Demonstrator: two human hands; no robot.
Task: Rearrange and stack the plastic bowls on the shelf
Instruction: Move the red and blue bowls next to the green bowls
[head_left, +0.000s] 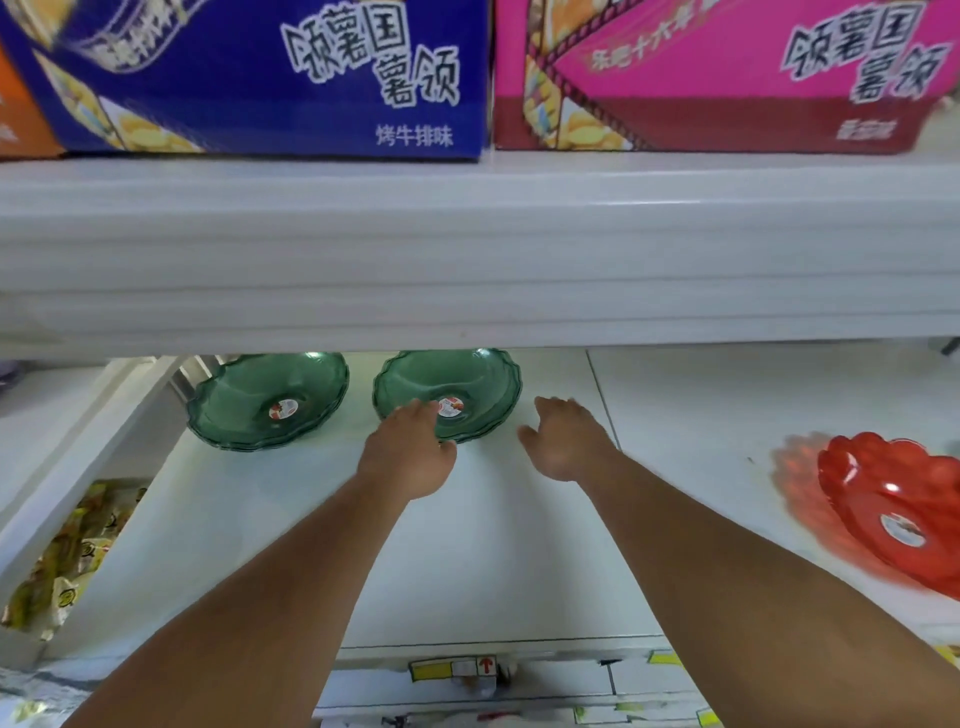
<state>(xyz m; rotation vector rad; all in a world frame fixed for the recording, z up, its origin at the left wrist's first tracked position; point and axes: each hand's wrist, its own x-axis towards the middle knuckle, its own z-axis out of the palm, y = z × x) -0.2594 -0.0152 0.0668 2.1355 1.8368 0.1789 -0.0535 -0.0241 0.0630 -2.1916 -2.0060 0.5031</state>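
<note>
Two small stacks of green plastic bowls stand at the back of the white shelf (467, 545): a left stack (260, 400) and a right stack (467, 384), each with a round sticker in the middle. My left hand (410, 452) rests on the front rim of the right green stack, its fingers over the edge. My right hand (566, 441) hovers just right of that stack, fingers spread, holding nothing. A red plastic bowl (893, 509) lies at the shelf's right edge, blurred.
The upper shelf's thick white front edge (467, 260) hangs low over the bowls. A blue carton (260, 78) and a pink carton (727, 78) stand on it. Yellow-green packets (67, 561) lie lower left. Price labels (457, 667) line the shelf front.
</note>
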